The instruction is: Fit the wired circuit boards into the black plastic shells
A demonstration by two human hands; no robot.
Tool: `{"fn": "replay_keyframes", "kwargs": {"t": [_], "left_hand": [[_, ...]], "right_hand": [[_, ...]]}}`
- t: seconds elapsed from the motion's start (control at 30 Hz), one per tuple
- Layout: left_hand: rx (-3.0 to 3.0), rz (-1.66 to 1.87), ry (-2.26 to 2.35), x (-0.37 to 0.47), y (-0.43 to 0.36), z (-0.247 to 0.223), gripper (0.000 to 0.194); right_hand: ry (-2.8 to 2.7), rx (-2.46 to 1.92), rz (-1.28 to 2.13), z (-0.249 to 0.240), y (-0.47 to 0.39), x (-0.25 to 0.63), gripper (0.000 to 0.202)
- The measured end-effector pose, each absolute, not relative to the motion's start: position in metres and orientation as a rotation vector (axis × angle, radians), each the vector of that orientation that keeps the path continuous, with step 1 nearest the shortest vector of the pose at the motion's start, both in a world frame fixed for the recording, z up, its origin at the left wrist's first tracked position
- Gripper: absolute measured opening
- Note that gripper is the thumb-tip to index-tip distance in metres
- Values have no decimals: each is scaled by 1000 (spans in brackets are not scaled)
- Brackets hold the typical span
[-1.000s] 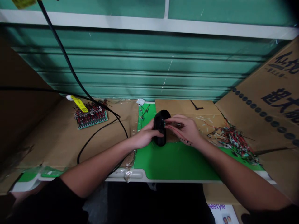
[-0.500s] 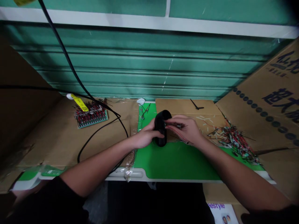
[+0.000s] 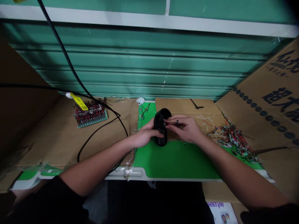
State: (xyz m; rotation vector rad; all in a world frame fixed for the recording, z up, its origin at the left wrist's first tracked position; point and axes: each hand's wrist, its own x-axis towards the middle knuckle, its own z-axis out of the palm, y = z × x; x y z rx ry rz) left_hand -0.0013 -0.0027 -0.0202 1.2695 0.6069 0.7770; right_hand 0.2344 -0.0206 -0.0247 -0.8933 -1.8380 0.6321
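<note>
A black, rounded housing [image 3: 160, 127] stands over the green mat [image 3: 161, 161], near the middle of the table. My left hand [image 3: 147, 134] is wrapped round its left side, thumb across the front. At its right side, my right hand [image 3: 185, 128] pinches thin wires [image 3: 171, 122] with small metal-looking ends against the housing's opening. Another thin dark wire hangs below my right hand over the mat. What the wires join inside the housing is hidden.
Wired parts stand in a green board [image 3: 92, 118] at left, beside a black cable [image 3: 80, 149]. A tangle of wired pieces [image 3: 235, 141] lies at right. Cardboard [image 3: 187, 105] with white scraps lies behind my hands. A green ridged wall [image 3: 140, 62] rises at the back.
The fingers of my right hand have shifted slightly, and the wires they pinch now lie at a different angle. The red wire loop below that hand no longer shows. My left hand keeps its hold.
</note>
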Motion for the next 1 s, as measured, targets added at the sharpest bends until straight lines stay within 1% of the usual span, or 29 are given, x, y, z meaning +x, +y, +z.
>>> {"fn": "replay_keyframes", "kwargs": {"t": [0.1, 0.23, 0.33, 0.47, 0.53, 0.67, 0.83, 1.0], "left_hand": [[1252, 789, 633, 0, -4, -18, 65], [1247, 790, 629, 2, -5, -16, 65], [1259, 798, 628, 2, -6, -17, 67], [1284, 788, 640, 2, -6, -18, 77], [1303, 783, 624, 2, -5, -18, 81], [1333, 781, 607, 2, -6, -17, 85], [1324, 775, 609, 3, -7, -15, 84], [1283, 744, 590, 4, -9, -14, 83]], "right_hand": [[-1826, -928, 657, -23, -23, 232, 19], [-1703, -996, 776, -26, -25, 226, 22], [-1526, -1064, 908, -27, -26, 222, 32], [-1343, -1160, 1079, -24, -26, 222, 47], [-1320, -1177, 1218, -22, -26, 223, 51], [-1323, -1196, 1383, -20, -28, 223, 50], [-1349, -1144, 1395, -18, -32, 222, 45], [-1317, -1139, 1416, -17, -32, 221, 48]]}}
